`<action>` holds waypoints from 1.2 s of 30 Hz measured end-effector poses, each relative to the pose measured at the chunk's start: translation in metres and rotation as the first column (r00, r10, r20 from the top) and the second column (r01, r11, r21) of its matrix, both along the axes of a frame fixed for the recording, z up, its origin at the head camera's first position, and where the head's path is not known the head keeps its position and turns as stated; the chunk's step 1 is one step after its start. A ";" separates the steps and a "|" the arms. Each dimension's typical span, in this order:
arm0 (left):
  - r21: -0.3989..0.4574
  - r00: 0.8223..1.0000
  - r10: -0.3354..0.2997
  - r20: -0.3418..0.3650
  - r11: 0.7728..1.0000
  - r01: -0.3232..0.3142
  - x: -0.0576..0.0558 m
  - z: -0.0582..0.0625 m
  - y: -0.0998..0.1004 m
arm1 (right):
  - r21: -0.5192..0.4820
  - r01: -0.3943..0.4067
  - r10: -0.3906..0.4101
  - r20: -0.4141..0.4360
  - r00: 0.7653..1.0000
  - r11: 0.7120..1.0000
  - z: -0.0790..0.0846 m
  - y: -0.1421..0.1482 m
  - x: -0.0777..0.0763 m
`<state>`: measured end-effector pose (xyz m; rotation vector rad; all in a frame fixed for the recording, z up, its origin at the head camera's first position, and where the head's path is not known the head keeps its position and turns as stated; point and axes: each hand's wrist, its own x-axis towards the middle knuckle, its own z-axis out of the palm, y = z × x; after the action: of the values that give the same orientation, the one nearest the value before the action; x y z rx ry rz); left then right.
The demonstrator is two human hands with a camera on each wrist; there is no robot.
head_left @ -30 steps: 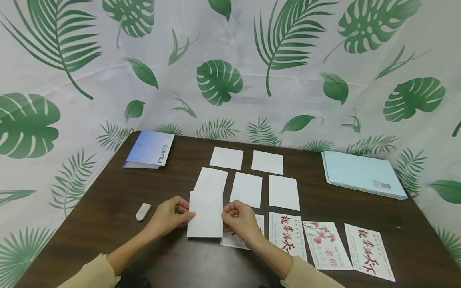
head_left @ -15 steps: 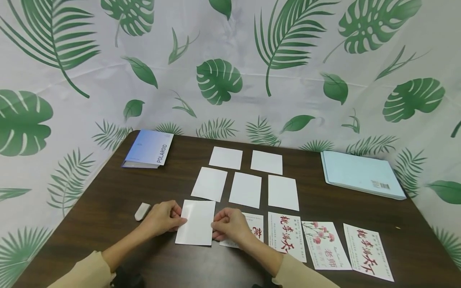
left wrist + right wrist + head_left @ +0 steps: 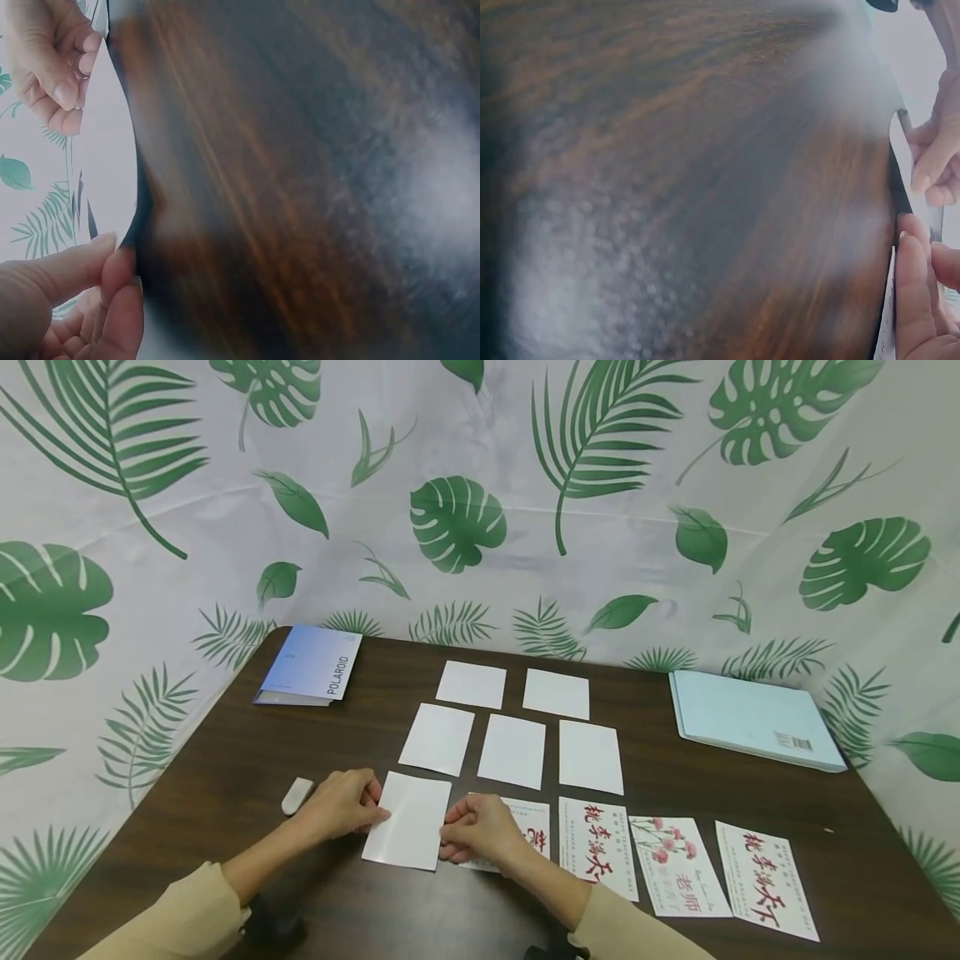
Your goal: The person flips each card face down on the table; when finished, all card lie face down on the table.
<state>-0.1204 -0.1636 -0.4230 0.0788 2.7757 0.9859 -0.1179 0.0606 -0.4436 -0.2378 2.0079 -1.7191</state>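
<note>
Near the table's front, a blank white card [image 3: 408,821] lies low between both hands. My left hand [image 3: 345,806] pinches its left edge with thumb and fingers; the left wrist view shows those fingertips [image 3: 112,262] at the card's bowed edge. On the opposite edge, my right hand [image 3: 480,828] pinches the card between thumb and fingers, also visible at the side of the right wrist view. Partly covered by the right hand is a printed card [image 3: 534,827] with red lettering. Directly behind the held card lies another blank card [image 3: 437,739].
Several blank cards [image 3: 512,752] lie in two rows farther back. To the right are more printed cards [image 3: 598,843], one with pink flowers [image 3: 675,847]. A blue POLAROID album [image 3: 311,664], a light-blue folder [image 3: 757,718] and a small white object [image 3: 297,796] also lie on the dark table [image 3: 360,910].
Both hands have moved the held card left and toward the table's front, off the blank card it overlapped. Over the last half second it has barely shifted.
</note>
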 end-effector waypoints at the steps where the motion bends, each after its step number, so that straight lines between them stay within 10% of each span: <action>1: -0.008 1.000 -0.003 0.003 1.000 0.003 -0.001 0.001 0.000 | 0.000 0.001 -0.001 0.008 1.000 1.000 0.001 0.001 0.000; 8: -0.056 1.000 -0.013 0.025 0.998 0.014 -0.003 0.005 0.004 | 0.000 -0.017 0.017 0.042 0.999 1.000 0.008 0.010 0.000; 14: -0.068 0.999 -0.029 0.040 0.997 0.031 -0.004 0.008 0.004 | 0.176 0.031 0.008 -0.215 0.977 0.984 0.015 0.047 -0.009; 19: -0.086 0.998 -0.056 0.034 0.995 0.059 -0.003 0.011 0.002 | 0.385 0.186 -0.034 -0.367 0.929 0.904 0.017 0.081 -0.017; 30: -0.057 0.997 -0.075 0.024 0.995 0.076 -0.004 0.011 0.001 | 0.660 0.205 0.169 -0.457 0.873 0.723 0.017 0.099 -0.020; 36: -0.061 0.997 -0.074 0.023 0.995 0.075 -0.006 0.013 0.002 | 0.695 0.165 0.218 -0.428 0.877 0.700 0.020 0.101 -0.027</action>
<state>-0.1266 -0.1616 -0.4096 0.1612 2.7601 0.8768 -0.1453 0.1619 -0.4240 -0.4516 2.8595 -0.7471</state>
